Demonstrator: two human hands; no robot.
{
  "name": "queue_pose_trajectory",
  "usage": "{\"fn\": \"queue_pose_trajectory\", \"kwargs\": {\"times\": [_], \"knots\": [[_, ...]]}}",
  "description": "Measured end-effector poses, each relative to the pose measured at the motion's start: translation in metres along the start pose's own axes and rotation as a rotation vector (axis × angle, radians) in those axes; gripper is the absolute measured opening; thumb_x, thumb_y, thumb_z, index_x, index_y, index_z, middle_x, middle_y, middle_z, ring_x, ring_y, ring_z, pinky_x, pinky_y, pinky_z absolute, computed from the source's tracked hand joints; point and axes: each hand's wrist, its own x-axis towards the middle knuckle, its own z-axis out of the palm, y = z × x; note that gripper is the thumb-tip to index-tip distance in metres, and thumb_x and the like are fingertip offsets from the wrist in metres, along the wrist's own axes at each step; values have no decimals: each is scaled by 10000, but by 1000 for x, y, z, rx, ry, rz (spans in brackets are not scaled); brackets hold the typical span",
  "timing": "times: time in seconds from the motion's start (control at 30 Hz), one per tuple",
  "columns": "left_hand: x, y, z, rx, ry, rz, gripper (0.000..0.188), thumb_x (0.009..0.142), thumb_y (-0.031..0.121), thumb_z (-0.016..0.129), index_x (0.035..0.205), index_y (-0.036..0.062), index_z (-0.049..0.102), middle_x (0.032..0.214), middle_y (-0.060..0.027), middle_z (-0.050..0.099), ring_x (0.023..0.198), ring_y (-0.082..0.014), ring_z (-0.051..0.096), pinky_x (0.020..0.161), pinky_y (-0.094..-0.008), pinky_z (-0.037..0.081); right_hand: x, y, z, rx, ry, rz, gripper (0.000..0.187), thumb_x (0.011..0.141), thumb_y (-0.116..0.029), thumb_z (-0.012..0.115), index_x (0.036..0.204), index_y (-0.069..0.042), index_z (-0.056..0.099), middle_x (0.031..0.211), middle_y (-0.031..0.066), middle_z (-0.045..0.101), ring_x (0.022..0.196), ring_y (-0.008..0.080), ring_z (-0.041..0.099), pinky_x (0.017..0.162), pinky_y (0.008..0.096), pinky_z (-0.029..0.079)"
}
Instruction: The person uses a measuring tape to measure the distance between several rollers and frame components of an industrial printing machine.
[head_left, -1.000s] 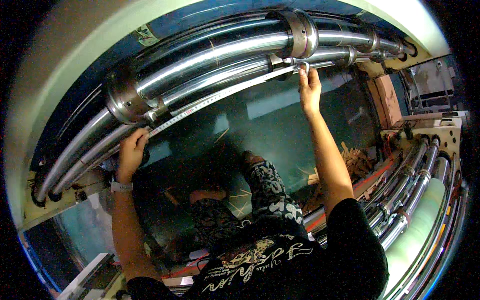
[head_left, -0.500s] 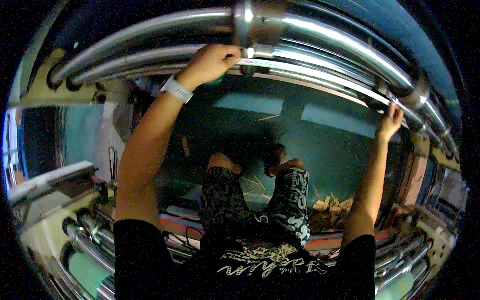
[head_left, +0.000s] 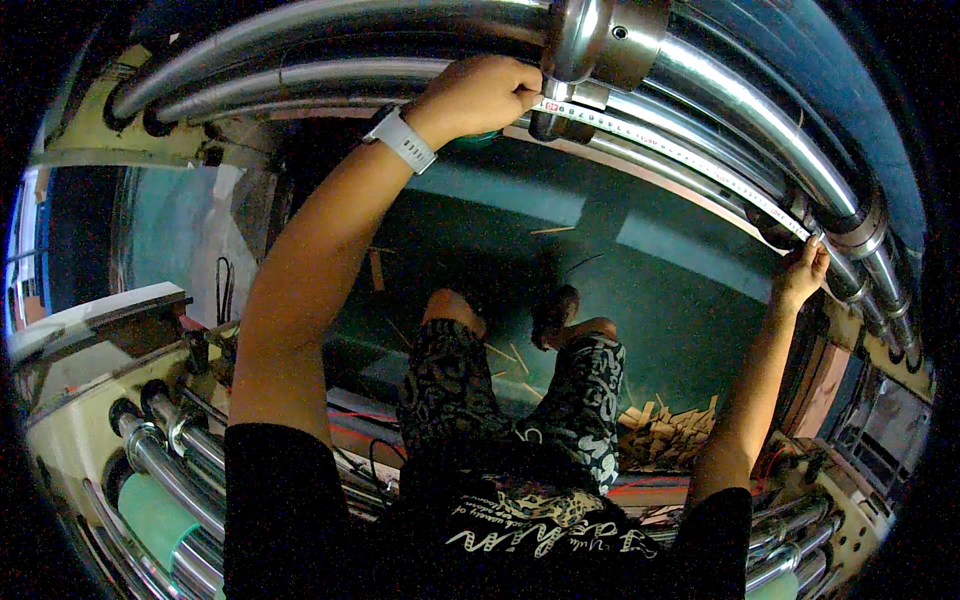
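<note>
A white tape measure is stretched along a row of shiny metal rollers, between two dark metal collars. My left hand is closed on it next to the left collar. Part of a green object, possibly the tape's case, peeks out below that hand. At the far right, my right hand pinches the other end of the tape beside the right collar. The fingers hide both ends of the strip.
Thick metal rollers span the machine ahead. Behind me are more rollers, some with green sleeves. Thin wooden strips lie heaped on the dark green floor, with a few loose ones scattered about.
The whole view has shifted, so the rollers and both hands appear farther right. The tape stays stretched between my hands and its markings look sharper.
</note>
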Motion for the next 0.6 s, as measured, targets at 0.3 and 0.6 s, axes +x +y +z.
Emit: {"fn": "queue_pose_trajectory", "kwargs": {"times": [0.3,0.6], "knots": [[-17,28,21,254,154,-132,609,625,447,673,987,27,421,685,-184,590,675,-348,596,609,-418,480,0,8,1,-36,-24,28,156,864,-227,510,790,-100,458,597,-62,377,494,33,320,425,188,254],[-10,15,32,154,206,-44,530,621,390,668,949,31,456,739,-192,593,705,-336,593,628,-403,471,2,18,-8,-95,-62,12,169,874,-249,489,806,-98,453,589,-56,370,476,37,317,418,191,255]]}}
